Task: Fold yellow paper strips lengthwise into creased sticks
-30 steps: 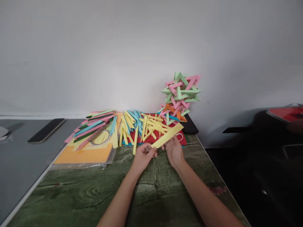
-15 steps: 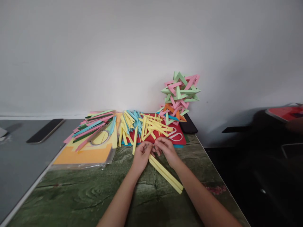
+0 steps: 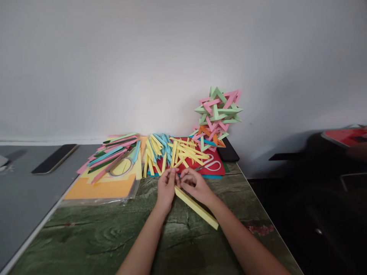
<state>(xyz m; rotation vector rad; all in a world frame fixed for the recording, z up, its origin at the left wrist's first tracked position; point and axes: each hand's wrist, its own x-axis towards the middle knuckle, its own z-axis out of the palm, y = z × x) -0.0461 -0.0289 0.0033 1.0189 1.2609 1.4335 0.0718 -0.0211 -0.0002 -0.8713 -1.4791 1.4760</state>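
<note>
A folded yellow paper strip (image 3: 197,208) slants down to the right over the table, its upper end hidden among my fingers. My left hand (image 3: 166,189) is closed on that end, thumb pressed on top. Close beside it, my right hand (image 3: 196,186) curls its fingers around the same end; its fingertips are partly hidden. Just beyond both hands lies a pile of folded yellow strips (image 3: 190,151), with blue folded strips (image 3: 163,143) to its left. White-handled scissors (image 3: 213,165) rest on red paper (image 3: 222,170) behind my right hand.
A pink and green folded-paper model (image 3: 219,110) stands at the back right, near a black phone (image 3: 230,153). On the left, coloured strips (image 3: 114,152) and a tape roll (image 3: 130,168) lie on orange paper (image 3: 97,189). Another phone (image 3: 54,158) lies on the grey surface.
Both hands have shifted slightly left with the yellow strip. The strip now looks narrower, folded along its length, where a centre crease showed before. The scissors are less covered.
</note>
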